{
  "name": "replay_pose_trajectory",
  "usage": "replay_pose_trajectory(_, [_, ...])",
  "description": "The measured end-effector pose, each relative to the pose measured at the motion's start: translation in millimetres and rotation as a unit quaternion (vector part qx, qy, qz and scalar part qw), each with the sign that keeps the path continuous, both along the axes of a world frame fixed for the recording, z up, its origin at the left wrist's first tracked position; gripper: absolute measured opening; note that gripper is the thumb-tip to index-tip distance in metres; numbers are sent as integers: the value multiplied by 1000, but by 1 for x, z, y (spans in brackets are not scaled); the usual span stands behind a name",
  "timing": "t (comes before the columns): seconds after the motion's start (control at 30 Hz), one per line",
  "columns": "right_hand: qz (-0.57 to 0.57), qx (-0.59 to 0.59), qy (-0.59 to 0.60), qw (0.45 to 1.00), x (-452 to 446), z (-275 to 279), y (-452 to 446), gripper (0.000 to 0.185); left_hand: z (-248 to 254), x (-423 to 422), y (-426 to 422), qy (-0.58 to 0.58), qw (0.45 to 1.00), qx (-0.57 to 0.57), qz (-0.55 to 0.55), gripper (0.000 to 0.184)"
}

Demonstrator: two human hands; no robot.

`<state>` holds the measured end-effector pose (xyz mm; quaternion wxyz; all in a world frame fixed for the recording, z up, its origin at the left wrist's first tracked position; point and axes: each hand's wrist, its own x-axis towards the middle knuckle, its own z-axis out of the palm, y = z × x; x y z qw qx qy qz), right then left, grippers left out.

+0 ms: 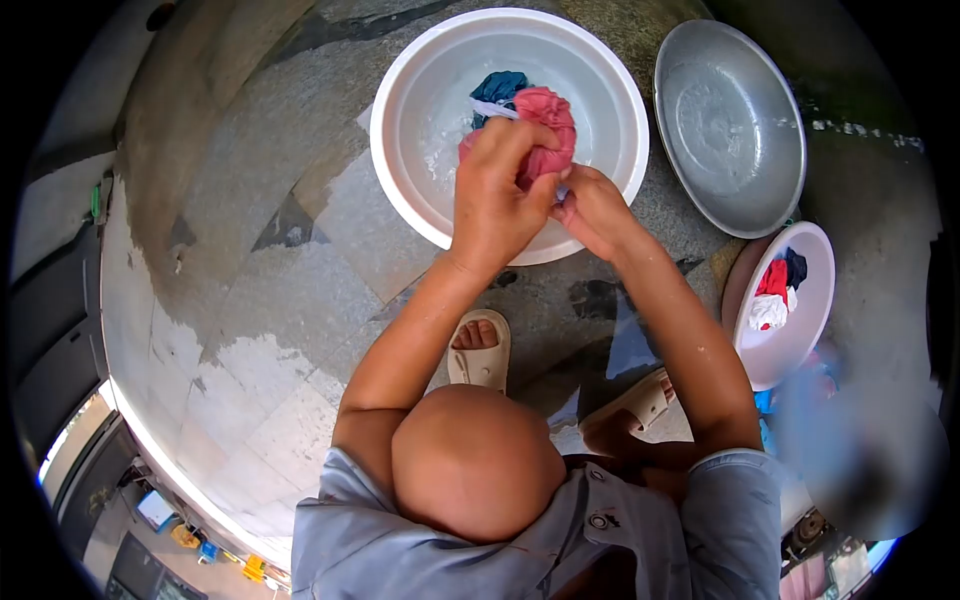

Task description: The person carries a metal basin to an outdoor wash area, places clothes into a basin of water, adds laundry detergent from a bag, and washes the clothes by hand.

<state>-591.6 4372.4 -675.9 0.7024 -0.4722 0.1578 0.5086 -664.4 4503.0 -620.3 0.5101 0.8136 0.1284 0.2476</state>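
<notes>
Over the white basin (400, 190), my left hand (495, 190) is closed around a bunched wet pink cloth (545, 110). My right hand (597, 208) is closed at the cloth's lower end, right beside my left thumb; its fingertips are partly hidden, and a bit of pale fabric shows there. Behind the pink cloth, a dark teal cloth (500, 86) and a strip of white fabric (492, 108) lie in the basin, with a little water around them.
A grey metal basin (725, 130) leans at the upper right. Below it, a pale pink basin (825, 270) holds red, white and dark clothes (772, 285). The stone floor (260, 290) is partly wet. My sandalled foot (480, 350) stands just below the white basin.
</notes>
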Motion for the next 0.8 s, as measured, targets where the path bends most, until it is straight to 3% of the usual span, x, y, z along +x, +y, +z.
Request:
replay_pose_trajectory(0.03, [81,4,-222,972,-7,-24,-5,16,10,-3,-19,10,995,12,-102,28])
replay_pose_trajectory(0.07, [70,28,-211,975,-8,-41,-15,16,15,-5,-31,19,979,24,-202,26])
replay_pose_trajectory(0.13, [49,76,-186,978,-10,-39,-17,19,20,-10,-37,156,934,-234,-218,26])
replay_pose_trajectory(0.2, [190,-37,-373,907,10,-15,-14,27,7,-10,-30,187,904,-354,-147,31])
replay_pose_trajectory(0.27, [284,-134,-563,764,18,19,-3,42,-33,-8,-11,122,931,-343,3,43])
replay_pose_trajectory(0.3, [319,-173,-650,668,18,27,0,50,-30,-6,-10,122,875,-469,8,49])
replay_pose_trajectory(0.37, [253,-212,-819,469,-2,17,4,69,-23,-2,-9,114,715,-690,14,61])
replay_pose_trajectory(0.43, [86,-100,-682,719,-42,6,27,53,-19,1,-11,20,673,-739,-4,52])
replay_pose_trajectory(0.5, [148,-172,-757,612,-51,28,43,39,-16,3,-16,-71,621,-780,-23,47])
replay_pose_trajectory(0.57, [265,-242,-778,516,-58,28,46,36,-17,2,-22,-109,587,-802,28,60])
replay_pose_trajectory(0.6, [283,-214,-756,550,-56,31,46,35,-19,0,-25,-128,568,-811,53,71])
replay_pose_trajectory(0.67, [317,-156,-706,614,-52,39,42,32,-32,-5,-18,-155,541,-826,5,79])
replay_pose_trajectory(0.73, [323,-136,-721,598,-49,57,42,28,-49,-9,5,-169,516,-827,-146,72])
replay_pose_trajectory(0.8, [296,-140,-766,553,-47,65,41,26,-45,-9,7,-173,515,-829,-133,68])
